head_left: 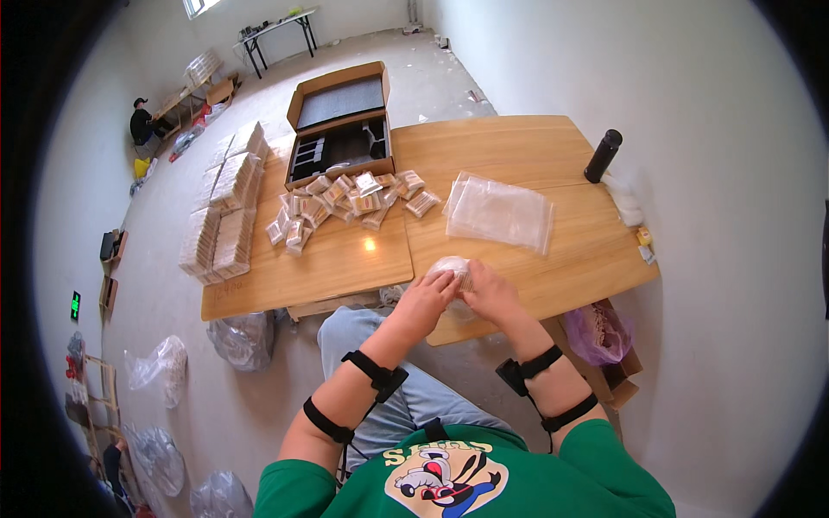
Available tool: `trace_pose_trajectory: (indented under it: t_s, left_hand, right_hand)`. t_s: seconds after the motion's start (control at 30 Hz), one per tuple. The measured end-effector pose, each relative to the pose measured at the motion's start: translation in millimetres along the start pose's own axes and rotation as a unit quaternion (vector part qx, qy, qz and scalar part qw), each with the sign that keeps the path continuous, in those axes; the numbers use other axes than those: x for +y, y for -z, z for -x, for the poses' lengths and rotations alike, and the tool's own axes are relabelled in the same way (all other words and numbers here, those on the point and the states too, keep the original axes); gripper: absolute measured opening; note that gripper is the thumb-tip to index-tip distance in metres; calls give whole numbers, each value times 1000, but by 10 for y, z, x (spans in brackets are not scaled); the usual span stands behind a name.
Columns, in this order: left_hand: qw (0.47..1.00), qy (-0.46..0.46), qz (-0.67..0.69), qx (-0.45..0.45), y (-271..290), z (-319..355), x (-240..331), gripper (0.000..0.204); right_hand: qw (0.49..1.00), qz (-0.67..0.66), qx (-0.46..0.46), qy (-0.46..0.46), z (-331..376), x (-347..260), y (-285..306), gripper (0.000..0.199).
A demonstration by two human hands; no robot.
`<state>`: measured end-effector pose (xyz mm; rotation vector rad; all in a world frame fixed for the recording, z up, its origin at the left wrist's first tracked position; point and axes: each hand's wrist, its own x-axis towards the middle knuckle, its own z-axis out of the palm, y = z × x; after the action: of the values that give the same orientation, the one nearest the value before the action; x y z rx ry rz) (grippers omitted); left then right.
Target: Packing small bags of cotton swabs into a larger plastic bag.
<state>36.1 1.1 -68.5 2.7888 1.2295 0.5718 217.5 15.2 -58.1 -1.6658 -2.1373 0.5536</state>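
Hands at bench edge, left hand and right hand fingers clamped on small clear bag, bag stack beyond fingers, packet pile beyond-left.

Head view, straight down, tabletop

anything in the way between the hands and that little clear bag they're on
Nothing visible. The left hand and right hand already hold the small clear bag from both sides at the table's near edge. The pile of small packets and stack of clear bags lie farther back.
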Motion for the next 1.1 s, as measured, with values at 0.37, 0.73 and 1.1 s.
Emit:
trace_pose_trajectory:
  t_s: [0.37,0.73,1.1]
  left_hand:
    - [997,24,-78,-15,16,-368,156,30]
    - [995,51,42,74,-505,-346,32,29]
    - [938,229,161,203,-297,-116,-1949,31]
  right_hand:
    - [1000,-12,24,-2,45,115,162,25]
    - [991,35,112,-66,-103,-49,-171,16]
    - [986,141,66,-56,-190,-63,-326,12]
